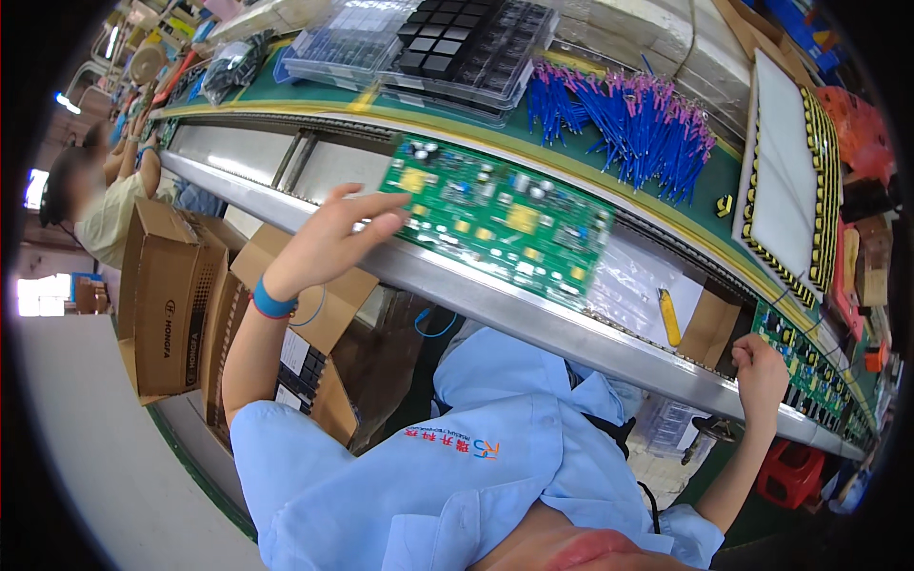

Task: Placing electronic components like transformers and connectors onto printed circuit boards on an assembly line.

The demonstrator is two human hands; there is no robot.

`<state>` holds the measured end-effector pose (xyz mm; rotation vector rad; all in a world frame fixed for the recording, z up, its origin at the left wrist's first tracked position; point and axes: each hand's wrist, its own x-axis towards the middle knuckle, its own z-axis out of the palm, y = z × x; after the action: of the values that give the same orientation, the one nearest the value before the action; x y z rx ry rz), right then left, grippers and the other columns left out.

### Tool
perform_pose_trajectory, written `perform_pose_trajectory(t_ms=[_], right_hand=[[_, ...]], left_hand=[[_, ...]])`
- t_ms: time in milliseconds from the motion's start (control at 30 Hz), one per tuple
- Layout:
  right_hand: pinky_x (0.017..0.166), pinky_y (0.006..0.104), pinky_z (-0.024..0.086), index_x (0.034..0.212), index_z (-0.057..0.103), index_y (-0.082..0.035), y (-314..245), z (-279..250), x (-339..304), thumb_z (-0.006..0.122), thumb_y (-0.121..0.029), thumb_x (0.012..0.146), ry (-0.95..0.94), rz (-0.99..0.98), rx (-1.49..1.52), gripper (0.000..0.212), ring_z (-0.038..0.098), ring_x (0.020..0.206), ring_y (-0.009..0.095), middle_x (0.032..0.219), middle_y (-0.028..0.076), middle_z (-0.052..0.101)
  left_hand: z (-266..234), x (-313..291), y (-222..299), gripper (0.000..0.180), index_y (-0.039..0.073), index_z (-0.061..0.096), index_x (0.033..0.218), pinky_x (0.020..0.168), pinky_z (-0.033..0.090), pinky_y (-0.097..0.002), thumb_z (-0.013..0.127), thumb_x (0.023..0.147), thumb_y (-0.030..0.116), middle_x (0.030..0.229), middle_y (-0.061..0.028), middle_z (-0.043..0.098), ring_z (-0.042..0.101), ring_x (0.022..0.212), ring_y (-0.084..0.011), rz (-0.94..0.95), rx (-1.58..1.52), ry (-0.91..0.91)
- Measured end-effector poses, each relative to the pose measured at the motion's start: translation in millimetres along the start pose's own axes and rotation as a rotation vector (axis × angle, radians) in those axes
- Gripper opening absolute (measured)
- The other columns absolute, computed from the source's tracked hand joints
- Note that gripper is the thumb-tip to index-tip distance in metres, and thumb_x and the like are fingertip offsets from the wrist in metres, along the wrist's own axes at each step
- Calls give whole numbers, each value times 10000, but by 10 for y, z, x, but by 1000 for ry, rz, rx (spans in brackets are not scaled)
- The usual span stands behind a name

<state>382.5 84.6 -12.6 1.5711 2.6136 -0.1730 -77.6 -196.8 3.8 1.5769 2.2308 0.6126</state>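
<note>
A green circuit board with many small parts lies across the conveyor rails in front of me. My left hand is at its left end, fingers stretched out and apart, the fingertips against or just over the board's edge. A blue band circles that wrist. Farther right, my right hand hangs over the near rail with its fingers curled together. Close by it is the left end of a second green circuit board. What the right fingers hold, if anything, is hidden.
Beyond the conveyor lie blue wires with pink ends, clear plastic trays and a white panel edged with yellow-black parts. A yellow cutter lies between the rails. Cardboard boxes stand left; another person works farther along.
</note>
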Motion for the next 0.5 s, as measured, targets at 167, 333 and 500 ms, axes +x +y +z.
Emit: perform_pose_trajectory(t_ms=[167, 333, 500], right_hand=[[620, 400, 489, 938, 675, -42, 109, -42, 65, 663, -90, 808, -57, -13, 127, 139, 656, 667, 291, 731, 119, 682], [624, 358, 486, 977, 675, -33, -269, -327, 192, 660, -75, 826, -91, -71, 235, 158, 657, 679, 266, 740, 125, 676], [658, 337, 503, 1013, 659, -30, -1049, -430, 581, 644, -86, 879, 116, -522, 332, 146, 645, 710, 270, 870, 121, 672]], left_hand=[[194, 185, 323, 323, 70, 617, 1268, 1128, 266, -495, 553, 990, 221, 1088, -72, 724, 664, 1006, -225, 175, -64, -198], [453, 365, 489, 251, 88, 661, 1171, 1107, 293, -499, 628, 935, 167, 982, -52, 723, 669, 925, -225, 373, -74, -131], [226, 722, 356, 88, 166, 683, 901, 1071, 350, -460, 708, 827, 124, 818, 6, 660, 641, 820, -184, 608, 379, 192]])
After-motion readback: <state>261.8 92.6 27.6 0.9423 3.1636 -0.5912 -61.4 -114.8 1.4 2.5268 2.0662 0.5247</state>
